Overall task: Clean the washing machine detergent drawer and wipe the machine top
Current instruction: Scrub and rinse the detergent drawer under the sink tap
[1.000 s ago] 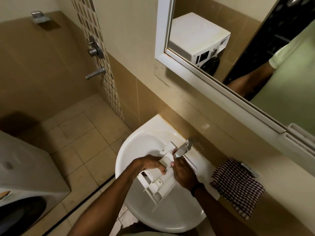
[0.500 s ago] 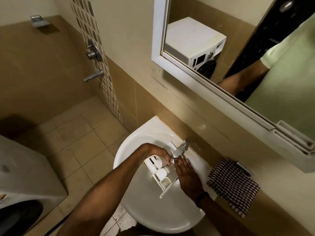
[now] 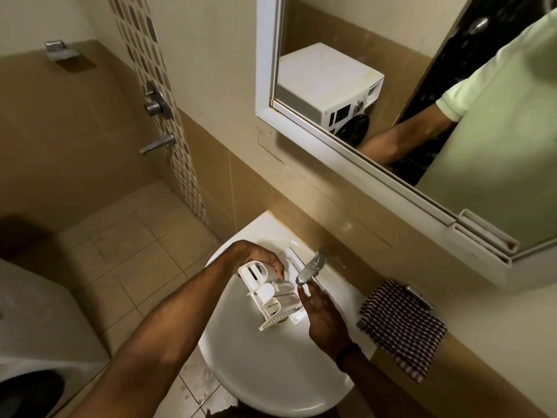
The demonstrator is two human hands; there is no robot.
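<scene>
Bathroom sink [image 3: 271,375], detergent drawer [image 3: 269,292] inside (in left hand [image 3: 259,257])

Left edge cuts off washing machine [image 3: 33,333]. Far end of detergent drawer [image 3: 272,300] hidden under left hand [image 3: 259,259]; drawer compartments too small to read. Water from tap [image 3: 310,267]: cannot tell. Right edge crops mirror [image 3: 361,40].

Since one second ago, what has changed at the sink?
The right hand came off the detergent drawer and opened beside it, near the tap. The left hand still grips the drawer; the checked cloth stayed put.
</scene>
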